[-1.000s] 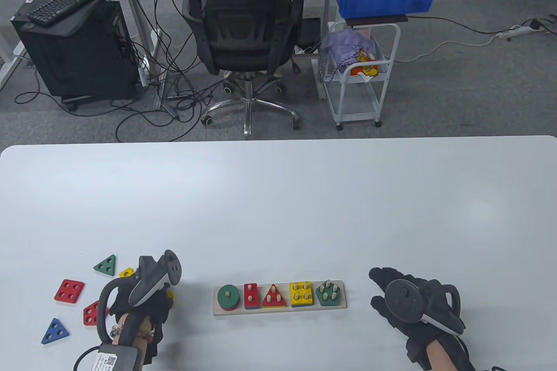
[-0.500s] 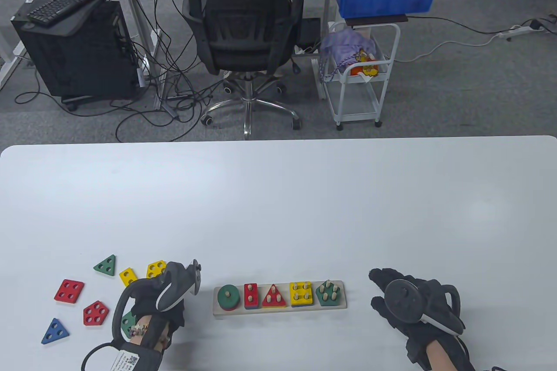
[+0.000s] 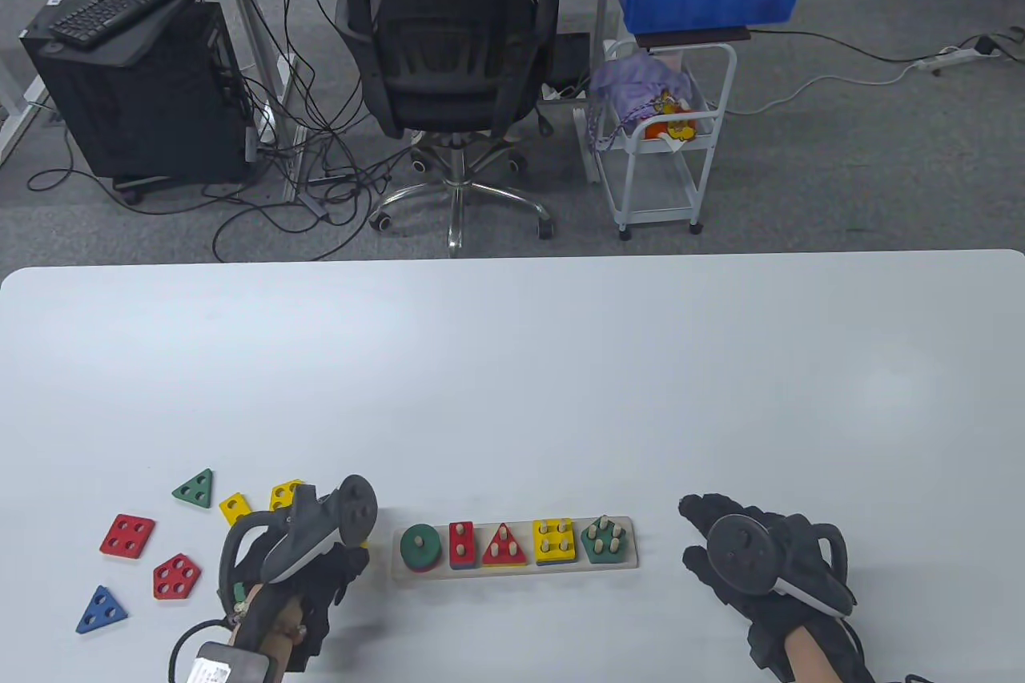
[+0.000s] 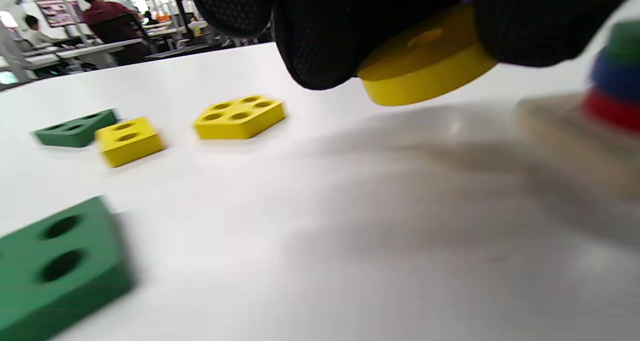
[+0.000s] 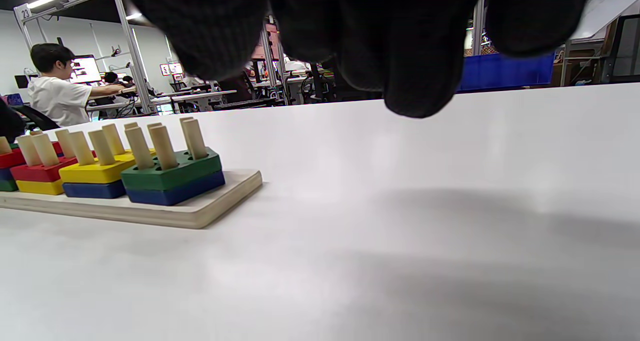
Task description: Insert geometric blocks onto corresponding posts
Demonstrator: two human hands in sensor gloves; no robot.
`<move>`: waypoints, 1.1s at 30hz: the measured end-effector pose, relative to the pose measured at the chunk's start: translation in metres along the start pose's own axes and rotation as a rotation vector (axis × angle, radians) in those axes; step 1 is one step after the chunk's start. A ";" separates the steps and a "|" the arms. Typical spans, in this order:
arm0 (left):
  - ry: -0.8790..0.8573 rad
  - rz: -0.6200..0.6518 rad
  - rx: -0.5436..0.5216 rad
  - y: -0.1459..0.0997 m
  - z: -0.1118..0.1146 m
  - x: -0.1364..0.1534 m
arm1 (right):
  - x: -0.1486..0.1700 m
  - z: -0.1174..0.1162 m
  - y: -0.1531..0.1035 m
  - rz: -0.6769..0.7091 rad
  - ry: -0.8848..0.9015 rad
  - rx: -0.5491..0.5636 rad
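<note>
Holding a yellow disc (image 4: 425,66) above the table, left hand (image 3: 308,567), right hand (image 3: 753,555) spread flat

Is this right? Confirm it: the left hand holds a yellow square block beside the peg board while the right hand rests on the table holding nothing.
Not quite. The block in the left hand is a yellow round disc with one centre hole, not a square; the left wrist view shows it. The rest stands: it is beside the peg board, and the right hand holds nothing.
</note>
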State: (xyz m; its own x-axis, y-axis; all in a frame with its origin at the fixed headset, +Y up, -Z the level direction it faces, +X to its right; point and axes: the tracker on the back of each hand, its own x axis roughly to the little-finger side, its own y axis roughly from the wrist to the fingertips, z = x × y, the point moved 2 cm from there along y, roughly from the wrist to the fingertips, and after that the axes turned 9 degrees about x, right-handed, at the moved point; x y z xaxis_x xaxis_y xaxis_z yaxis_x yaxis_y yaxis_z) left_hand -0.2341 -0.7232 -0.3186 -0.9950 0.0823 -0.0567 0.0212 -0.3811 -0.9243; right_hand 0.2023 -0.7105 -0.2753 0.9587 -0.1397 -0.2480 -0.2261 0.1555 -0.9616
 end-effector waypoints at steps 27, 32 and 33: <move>0.007 0.223 -0.114 -0.012 0.007 -0.051 | 0.000 -0.001 0.000 0.001 -0.003 -0.011; 0.000 0.222 -0.098 -0.011 0.007 -0.049 | 0.001 -0.001 0.000 -0.001 -0.002 -0.010; -0.013 0.214 -0.104 -0.011 0.004 -0.045 | 0.001 -0.001 0.000 -0.001 -0.003 -0.010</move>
State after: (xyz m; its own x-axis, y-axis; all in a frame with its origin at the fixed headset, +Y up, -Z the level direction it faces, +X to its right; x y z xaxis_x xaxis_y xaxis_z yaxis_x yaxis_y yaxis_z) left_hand -0.1902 -0.7269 -0.3046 -0.9679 -0.0023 -0.2513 0.2411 -0.2913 -0.9257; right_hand 0.2026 -0.7118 -0.2759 0.9593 -0.1371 -0.2467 -0.2269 0.1453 -0.9630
